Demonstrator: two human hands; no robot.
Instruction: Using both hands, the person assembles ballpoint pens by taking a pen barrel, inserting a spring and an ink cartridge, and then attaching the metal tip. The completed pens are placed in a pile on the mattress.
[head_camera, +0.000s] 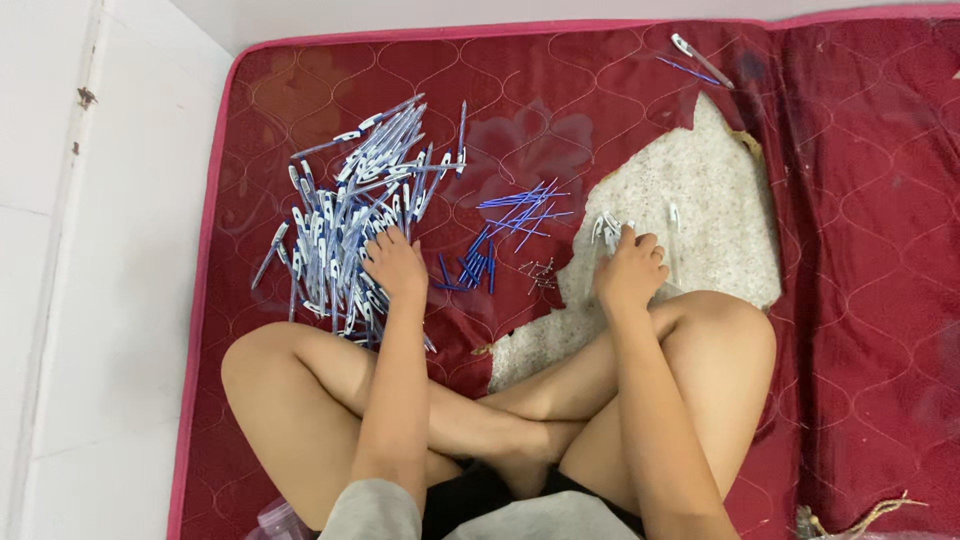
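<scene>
Left hand (396, 266) on pen pile (350, 225) | right hand (628, 272) on pen caps (606, 226)

A loose heap of clear pen barrels (350, 215) with blue and white parts lies on the red quilted mattress (860, 200), crisscrossed at many angles, its near edge under the left hand (396, 264). A small cluster of white pen caps (607, 228) lies on the worn pale patch, touched by the right hand (630, 268).

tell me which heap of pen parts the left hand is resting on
The big pile of clear pen barrels; the left hand lies on it, not the blue refills.
</scene>
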